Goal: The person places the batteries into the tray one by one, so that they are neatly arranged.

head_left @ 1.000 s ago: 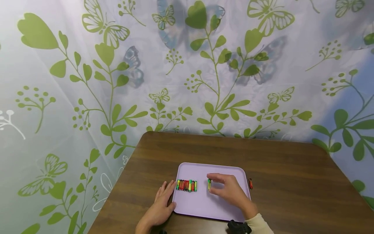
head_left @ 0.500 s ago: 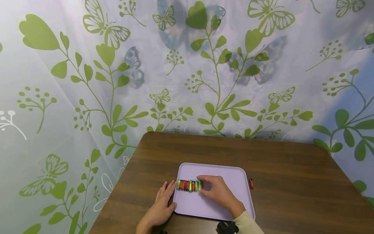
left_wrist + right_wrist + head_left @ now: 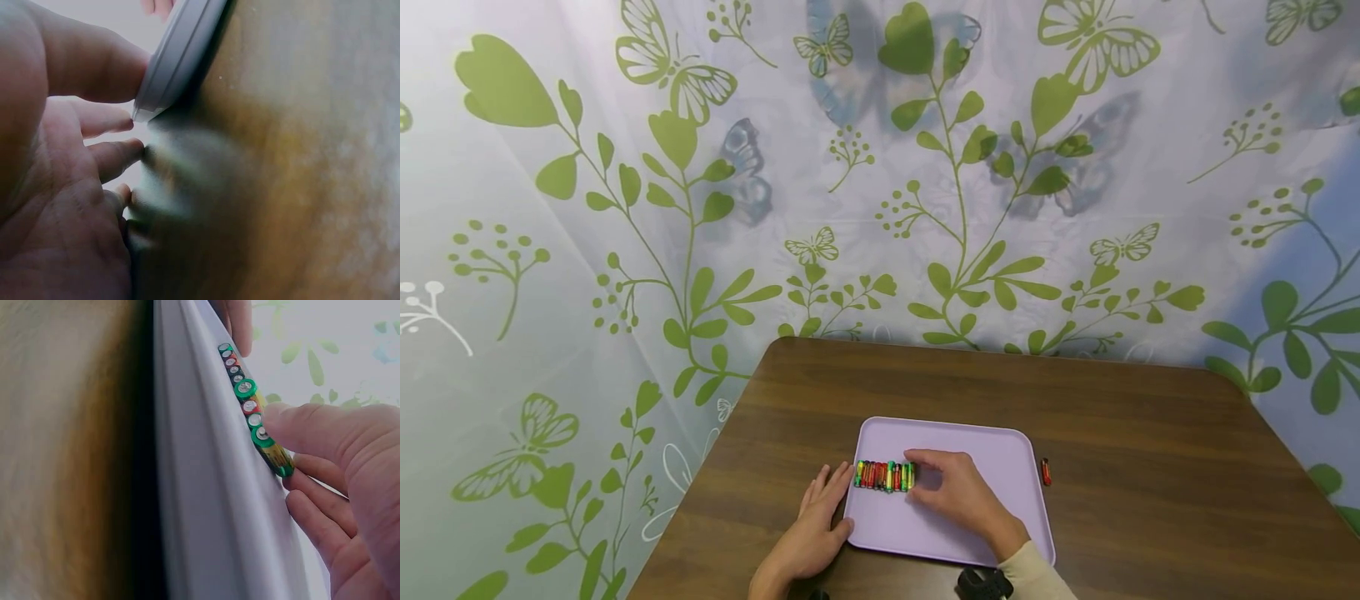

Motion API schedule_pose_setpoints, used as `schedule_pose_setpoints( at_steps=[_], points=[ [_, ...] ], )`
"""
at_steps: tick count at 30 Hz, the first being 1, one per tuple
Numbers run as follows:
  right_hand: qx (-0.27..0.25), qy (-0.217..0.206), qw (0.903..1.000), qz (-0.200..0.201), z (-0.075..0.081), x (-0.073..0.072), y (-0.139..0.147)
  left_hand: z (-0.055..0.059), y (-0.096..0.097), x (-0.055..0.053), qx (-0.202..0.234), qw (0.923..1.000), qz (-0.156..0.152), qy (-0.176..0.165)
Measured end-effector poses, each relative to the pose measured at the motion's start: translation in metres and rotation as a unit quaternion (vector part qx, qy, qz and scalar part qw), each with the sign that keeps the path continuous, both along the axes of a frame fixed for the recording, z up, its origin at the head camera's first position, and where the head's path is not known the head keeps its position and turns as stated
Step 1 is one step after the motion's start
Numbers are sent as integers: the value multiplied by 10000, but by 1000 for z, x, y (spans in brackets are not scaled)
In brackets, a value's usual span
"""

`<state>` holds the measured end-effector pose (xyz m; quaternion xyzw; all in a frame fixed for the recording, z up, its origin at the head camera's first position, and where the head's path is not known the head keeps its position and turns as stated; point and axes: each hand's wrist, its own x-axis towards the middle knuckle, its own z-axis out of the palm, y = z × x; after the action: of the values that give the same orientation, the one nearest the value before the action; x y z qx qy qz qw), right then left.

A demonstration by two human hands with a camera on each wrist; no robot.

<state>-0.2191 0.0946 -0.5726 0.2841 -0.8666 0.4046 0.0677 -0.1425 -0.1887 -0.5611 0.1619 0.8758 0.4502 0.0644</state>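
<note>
A row of green-yellow and red-black batteries (image 3: 880, 476) lies side by side at the left of a lilac tray (image 3: 880, 525). My right hand (image 3: 962, 496) pinches the green-and-yellow battery (image 3: 274, 456) at the row's right end. In the right wrist view, the thumb is by its near end and the fingers are at its far end. My left hand (image 3: 808, 533) lies at the tray's left edge with its fingers extended. The left wrist view has the thumb against the tray rim (image 3: 178, 56).
One red-and-black battery (image 3: 1046, 472) lies on the brown wooden table (image 3: 1150, 467), just right of the tray. Behind the table hangs a curtain (image 3: 850, 275) with green leaves and butterflies. A black wrist device (image 3: 983, 583) is by the right sleeve.
My right hand has moved left across the tray, bringing the green-and-yellow battery up against the right end of the row. The left hand stays where it was.
</note>
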Motion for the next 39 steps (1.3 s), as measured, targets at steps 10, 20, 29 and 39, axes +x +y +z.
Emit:
schedule_pose_setpoints(
  at_steps=[10,20,29,39],
  points=[
    [-309,-745,9967,52,8,-2,32,1,0,1,21,10000,26,-32],
    [-777,-1019,9913,295,21,-1,88,3,1,2,35,9999,19,-142],
    [-563,-786,9944,-420,29,5,146,3,1,0,27,9999,21,-133],
    [-186,-662,9940,-850,21,12,206,4,1,1,-5,9998,41,-184]
  ],
)
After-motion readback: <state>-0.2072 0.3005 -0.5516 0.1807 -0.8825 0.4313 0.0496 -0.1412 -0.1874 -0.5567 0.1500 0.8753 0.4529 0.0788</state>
